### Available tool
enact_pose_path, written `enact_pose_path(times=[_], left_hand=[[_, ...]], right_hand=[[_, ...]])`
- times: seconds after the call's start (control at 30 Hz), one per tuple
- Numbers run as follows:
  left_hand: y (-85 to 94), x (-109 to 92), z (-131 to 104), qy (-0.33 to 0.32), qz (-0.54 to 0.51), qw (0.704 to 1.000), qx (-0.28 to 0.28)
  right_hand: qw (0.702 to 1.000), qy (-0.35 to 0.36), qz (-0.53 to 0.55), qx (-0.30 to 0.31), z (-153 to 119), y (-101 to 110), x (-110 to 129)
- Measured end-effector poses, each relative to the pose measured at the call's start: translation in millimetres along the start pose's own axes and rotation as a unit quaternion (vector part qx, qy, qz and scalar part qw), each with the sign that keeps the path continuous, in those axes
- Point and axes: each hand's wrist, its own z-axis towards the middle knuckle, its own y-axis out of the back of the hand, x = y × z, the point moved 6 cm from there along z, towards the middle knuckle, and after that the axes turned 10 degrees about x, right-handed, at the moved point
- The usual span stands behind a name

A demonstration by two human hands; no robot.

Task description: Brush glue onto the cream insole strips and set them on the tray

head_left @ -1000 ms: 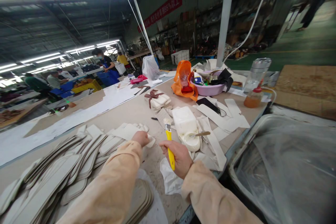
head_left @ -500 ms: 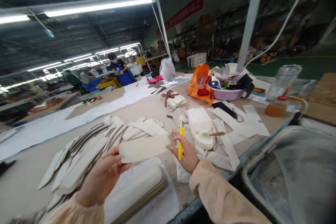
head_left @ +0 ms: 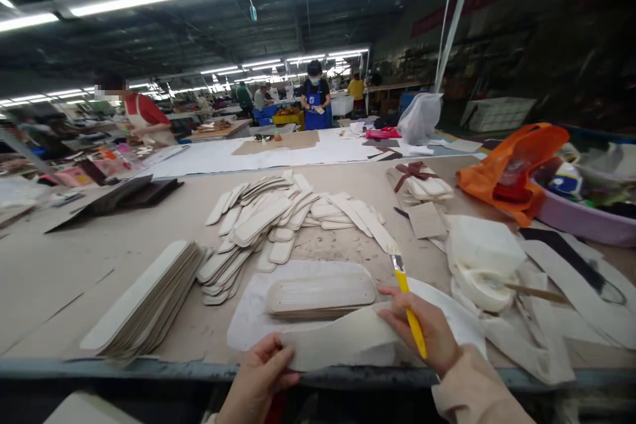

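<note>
A cream, flexible strip [head_left: 338, 342] stretches between my two hands at the table's front edge, slightly bent. My left hand [head_left: 268, 371] pinches its left end between thumb and fingers. My right hand [head_left: 422, 324] grips a paintbrush [head_left: 411, 318] with a yellow handle, bristles up, while its fingertips also touch the strip's right end. Just beyond the strip lies a neat stack of rounded cream pieces [head_left: 322, 288] on a white sheet [head_left: 248, 308]. Right of the brush, a white tub [head_left: 484, 245] and a pale bowl [head_left: 489, 288] stand together, with a flat wooden stick [head_left: 536, 292] lying across the bowl.
Loose rounded strips [head_left: 263, 218] are heaped behind the stack. A tall leaning stack [head_left: 144, 298] stands at left. A tied bundle [head_left: 420, 185], orange bag [head_left: 511, 172] and purple basin [head_left: 581, 215] are at right. A co-worker in a blue apron [head_left: 314, 106] stands farther back.
The view has swung left. Both hands have come down toward the table's front edge with the strip, which now bends. The brush stays in my right hand.
</note>
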Motion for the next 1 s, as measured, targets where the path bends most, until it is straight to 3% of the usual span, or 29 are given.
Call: enact_pose_path(times=[0.2, 0.37, 0.5, 0.73, 1.0], left_hand=[[39.4, -29, 18, -0.032, 0.174, 0.982, -0.066], [51.6, -65, 48, -0.070, 0.276, 0.955, -0.078], [61.0, -80, 71, -0.078, 0.320, 0.940, -0.084], [70.6, -83, 95, -0.076, 0.377, 0.921, -0.067], [69.6, -81, 96, -0.107, 0.444, 0.885, -0.085]], right_hand=[[0.996, -0.084, 0.016, -0.032, 10, -15, -17], [0.989, -0.118, 0.015, -0.086, 32, -21, -26], [0.983, -0.144, 0.011, -0.114, 45, -26, -36], [0.984, -0.148, -0.033, -0.092, 54, -36, -48], [0.983, -0.157, -0.063, -0.072, 53, -41, -54]])
